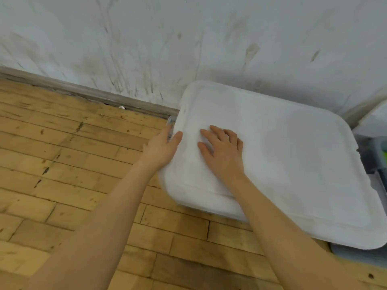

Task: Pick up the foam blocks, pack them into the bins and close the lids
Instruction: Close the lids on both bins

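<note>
A large white lid (289,160) lies flat on top of a bin against the wall, covering it, so no foam blocks show. My right hand (223,152) presses flat on the lid's left part with fingers spread. My left hand (162,147) is at the lid's left edge, thumb on top and fingers wrapped over the side near a clear latch (170,122).
A second bin (374,155) with a grey rim and something green inside stands just right of the lidded one. The scuffed white wall (188,38) and baseboard (83,91) run behind. Wooden plank floor (73,164) stretches to the left and front.
</note>
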A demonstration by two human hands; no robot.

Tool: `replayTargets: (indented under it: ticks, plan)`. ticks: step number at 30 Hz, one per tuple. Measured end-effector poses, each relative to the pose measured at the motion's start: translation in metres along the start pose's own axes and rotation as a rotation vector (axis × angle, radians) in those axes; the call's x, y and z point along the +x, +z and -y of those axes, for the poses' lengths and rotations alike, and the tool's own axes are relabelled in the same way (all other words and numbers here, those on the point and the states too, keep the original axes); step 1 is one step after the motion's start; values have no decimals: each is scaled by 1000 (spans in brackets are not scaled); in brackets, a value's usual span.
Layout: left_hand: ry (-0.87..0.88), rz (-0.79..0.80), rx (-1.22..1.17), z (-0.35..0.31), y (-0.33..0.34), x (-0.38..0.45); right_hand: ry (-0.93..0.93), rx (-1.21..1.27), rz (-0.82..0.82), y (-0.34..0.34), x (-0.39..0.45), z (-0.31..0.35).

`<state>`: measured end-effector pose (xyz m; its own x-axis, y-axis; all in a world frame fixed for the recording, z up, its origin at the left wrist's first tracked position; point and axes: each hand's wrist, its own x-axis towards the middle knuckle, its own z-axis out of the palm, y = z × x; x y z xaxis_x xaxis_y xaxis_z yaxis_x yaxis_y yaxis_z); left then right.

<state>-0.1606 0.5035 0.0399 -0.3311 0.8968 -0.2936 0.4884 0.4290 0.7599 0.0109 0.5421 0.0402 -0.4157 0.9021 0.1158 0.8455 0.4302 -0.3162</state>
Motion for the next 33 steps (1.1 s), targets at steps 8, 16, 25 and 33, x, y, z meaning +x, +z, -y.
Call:
replayTargets:
  ticks: [8, 16, 25, 33]
  plan:
    - [153, -201, 204, -13, 0, -14, 22, -31, 0, 2, -3, 1]
    - [159, -160, 416, -15, -3, -20, 40, -34, 76, 4, 0, -1]
    - [229, -138, 582, -18, -7, -18, 56, 12, 69, 0, 3, 0]
    - [483, -157, 580, -58, -27, -43, 198, 228, -33, -83, -23, 4]
